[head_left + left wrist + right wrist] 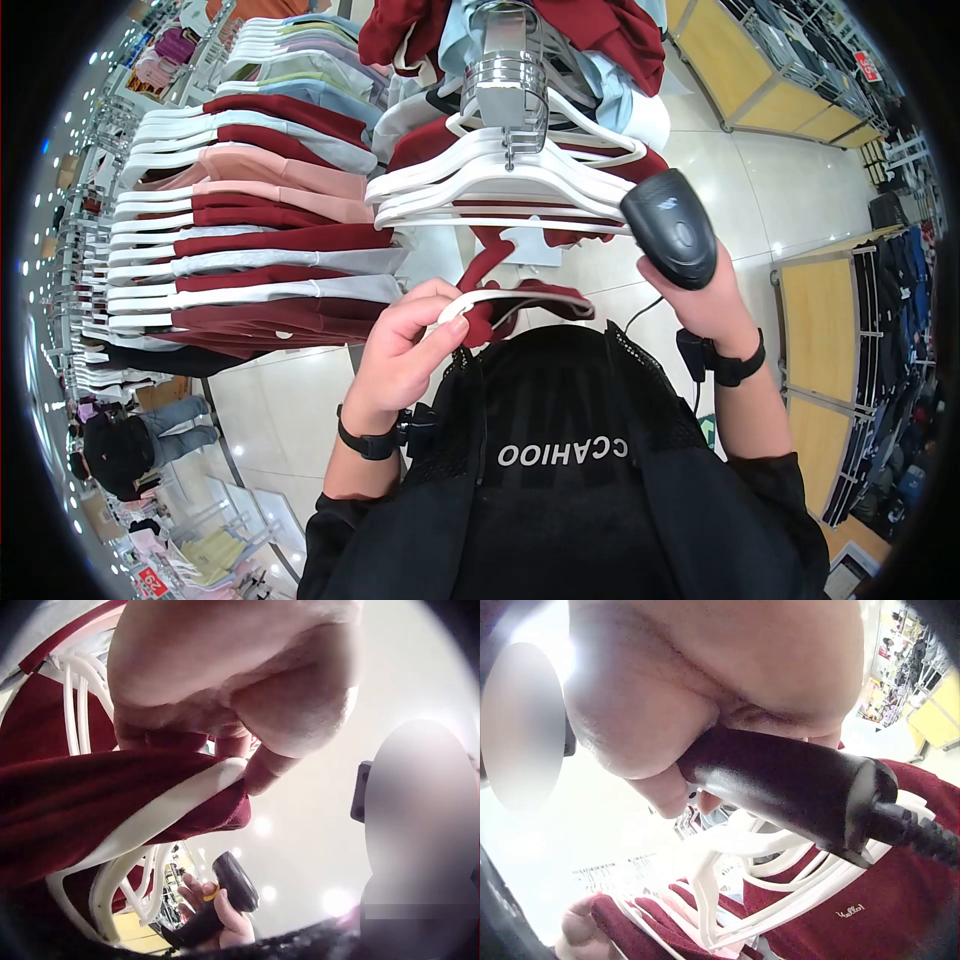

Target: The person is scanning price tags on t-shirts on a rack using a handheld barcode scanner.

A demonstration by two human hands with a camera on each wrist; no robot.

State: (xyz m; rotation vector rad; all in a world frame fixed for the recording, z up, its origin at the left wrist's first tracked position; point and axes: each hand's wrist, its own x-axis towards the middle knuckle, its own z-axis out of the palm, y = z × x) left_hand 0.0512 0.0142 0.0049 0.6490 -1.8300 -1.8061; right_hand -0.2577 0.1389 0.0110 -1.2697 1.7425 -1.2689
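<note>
Gripping a dark red garment (pixel 112 810) by its pale-trimmed edge, the left hand (pixel 405 345) has its thumb and fingers pinched together; the piece lies just in front of the wearer's black shirt (pixel 560 530), below the hanging rail. The right hand (pixel 715 300) is curled round a black barcode scanner (pixel 675 235), well apart from the left.

Between and beyond the hands, a cluster of white hangers (pixel 478 178) crowds the end of a metal rail (pixel 505 95), with red and light blue clothes bunched behind it. From the head view, the scanner covers the right tip of the nearest hangers. A long row of tops (pixel 290 215) in red, pink and pale grey fills the left side, close to the left hand. Tiled floor (pixel 740 180) shows past the rail, wood-panelled display units (pixel 820 340) stand along the right, and another person (pixel 120 450) in dark clothing and jeans is at the lower left.

The left wrist view shows a yellow patch (pixel 210 894) on the scanner near the fingers, which the head view hides. Only the right wrist view gives the ribbed cable (pixel 926 836) leaving the handle and small white "Hello!" lettering (pixel 850 910) on a hanging red garment.
</note>
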